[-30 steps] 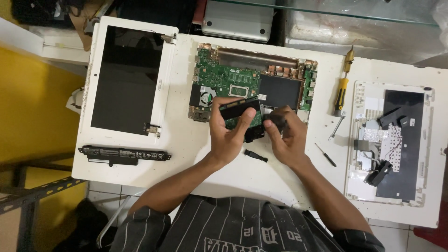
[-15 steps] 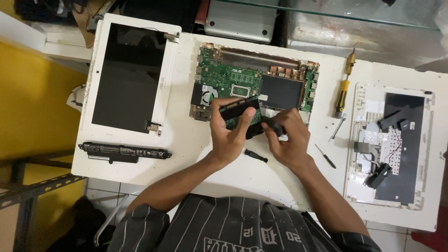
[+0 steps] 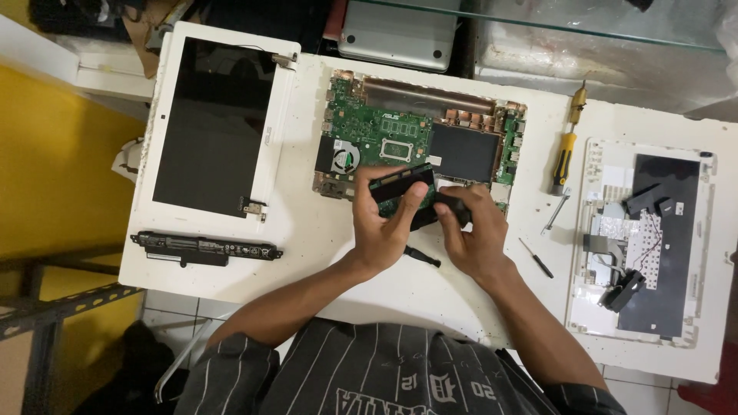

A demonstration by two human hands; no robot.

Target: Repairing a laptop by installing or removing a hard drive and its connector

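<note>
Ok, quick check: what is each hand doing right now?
Left hand: closed on the flat black rectangular drive.
Right hand: gripping the same drive's right end.

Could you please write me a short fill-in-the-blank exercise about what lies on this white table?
1. Both hands, left hand and right hand, hold a flat ____ rectangular part.
2. The motherboard behind the hands is mostly ____ in colour.
3. The long black battery lies just in front of the detached ____ panel.
4. The screwdriver has a ____ handle.

Missing words: black; green; screen; yellow
</note>
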